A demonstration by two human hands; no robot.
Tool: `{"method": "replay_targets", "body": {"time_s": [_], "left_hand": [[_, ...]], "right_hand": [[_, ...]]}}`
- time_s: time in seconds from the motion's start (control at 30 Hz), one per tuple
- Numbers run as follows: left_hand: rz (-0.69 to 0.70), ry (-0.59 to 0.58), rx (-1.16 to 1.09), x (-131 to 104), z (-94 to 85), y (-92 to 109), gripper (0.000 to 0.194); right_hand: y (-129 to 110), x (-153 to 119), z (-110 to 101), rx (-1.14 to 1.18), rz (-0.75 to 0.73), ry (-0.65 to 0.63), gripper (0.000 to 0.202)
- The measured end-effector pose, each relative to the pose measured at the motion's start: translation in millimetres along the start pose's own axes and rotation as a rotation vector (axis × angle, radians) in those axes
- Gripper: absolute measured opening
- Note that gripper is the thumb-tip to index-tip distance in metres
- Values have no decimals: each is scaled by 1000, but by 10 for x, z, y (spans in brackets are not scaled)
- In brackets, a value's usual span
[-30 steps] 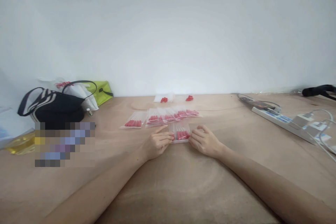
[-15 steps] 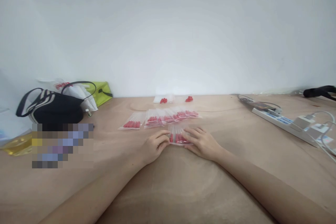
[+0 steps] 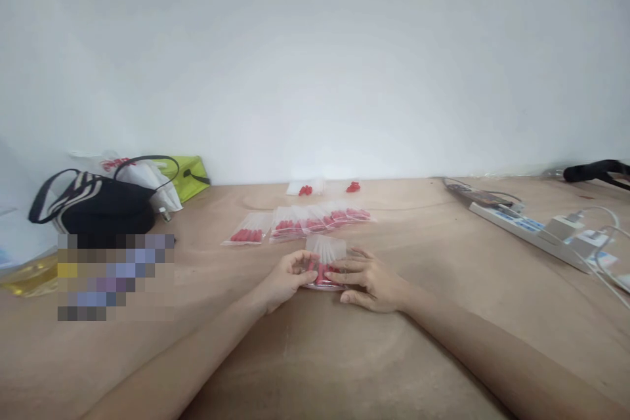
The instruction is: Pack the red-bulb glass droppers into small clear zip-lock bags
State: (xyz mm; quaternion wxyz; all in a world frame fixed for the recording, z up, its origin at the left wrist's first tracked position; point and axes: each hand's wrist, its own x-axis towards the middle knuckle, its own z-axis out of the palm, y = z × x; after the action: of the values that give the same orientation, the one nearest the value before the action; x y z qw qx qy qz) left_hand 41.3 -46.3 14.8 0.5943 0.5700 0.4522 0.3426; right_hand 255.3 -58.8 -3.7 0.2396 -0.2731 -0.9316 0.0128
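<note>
A clear plastic bag with several small red pieces inside lies on the table between my hands. My left hand grips its left side, the thumb resting on top and the fingers curled. From the right, my right hand lays its outstretched fingers across the bag, with the thumb apart on the table. Just beyond, a bag of red pieces lies beside a row of overlapping similar bags.
Two small red heaps lie by the wall, one on a white sheet or bag. At left are a black bag, a lime-green bag and a blurred-out item. A power strip with chargers and cables stands right.
The bag between my hands has come nearer to me. My right fingers have spread out over it, and the left thumb now lies on its edge.
</note>
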Motion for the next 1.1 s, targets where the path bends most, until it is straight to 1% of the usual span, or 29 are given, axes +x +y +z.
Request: {"method": "replay_targets", "body": {"time_s": [0.07, 0.1, 0.17, 0.2, 0.23, 0.3, 0.37, 0.4, 0.47, 0.53, 0.6, 0.67, 0.73, 0.8, 0.83, 0.87, 0.93, 0.97, 1.0, 1.03, 1.1], "left_hand": [[-37, 11, 18, -20, -101, 75, 41], [-27, 53, 41, -19, -174, 116, 39], [52, 204, 114, 14, -361, 189, 34], [113, 335, 161, 50, -470, 216, 33], [138, 418, 182, 97, -585, 234, 34], [161, 545, 223, 219, -818, 239, 35], [163, 667, 295, 351, -1028, 209, 32], [161, 718, 343, 411, -1116, 185, 29], [162, 796, 456, 498, -1246, 133, 23], [170, 841, 574, 532, -1305, 90, 18], [201, 880, 683, 514, -1286, 64, 16], [264, 928, 778, 463, -1195, 44, 19], [348, 957, 856, 399, -1054, 20, 24], [457, 900, 949, 341, -893, -13, 22], [553, 819, 1040, 318, -815, -32, 21], [644, 718, 1116, 298, -741, -49, 20], [788, 471, 1194, 273, -612, -78, 22], [836, 355, 1188, 266, -558, -87, 23], [866, 263, 1166, 263, -511, -93, 26], [885, 192, 1140, 264, -470, -96, 28], [900, 102, 1096, 275, -401, -98, 34]], "right_hand": [[50, -17, -16, 13, 38, 11, 37], [98, -31, -17, 9, 75, 31, 34], [234, -65, -3, -19, 179, 92, 29], [319, -81, 12, -39, 246, 134, 27], [410, -92, 30, -61, 316, 181, 25], [599, -99, 70, -97, 459, 277, 23], [775, -76, 105, -162, 574, 323, 23], [852, -55, 118, -215, 613, 336, 25], [981, 1, 138, -329, 641, 342, 31], [1073, 58, 149, -405, 632, 338, 34], [1134, 102, 154, -432, 613, 329, 31], [1172, 124, 153, -442, 596, 324, 25], [1190, 124, 148, -450, 575, 320, 21], [1179, 101, 142, -451, 552, 321, 22], [1157, 81, 139, -449, 541, 322, 22], [1121, 55, 137, -447, 533, 322, 23], [999, -13, 132, -420, 489, 321, 24], [916, -52, 128, -395, 448, 319, 24], [820, -91, 122, -355, 381, 320, 25], [719, -127, 114, -311, 299, 323, 25], [521, -175, 90, -253, 161, 316, 25]]}}
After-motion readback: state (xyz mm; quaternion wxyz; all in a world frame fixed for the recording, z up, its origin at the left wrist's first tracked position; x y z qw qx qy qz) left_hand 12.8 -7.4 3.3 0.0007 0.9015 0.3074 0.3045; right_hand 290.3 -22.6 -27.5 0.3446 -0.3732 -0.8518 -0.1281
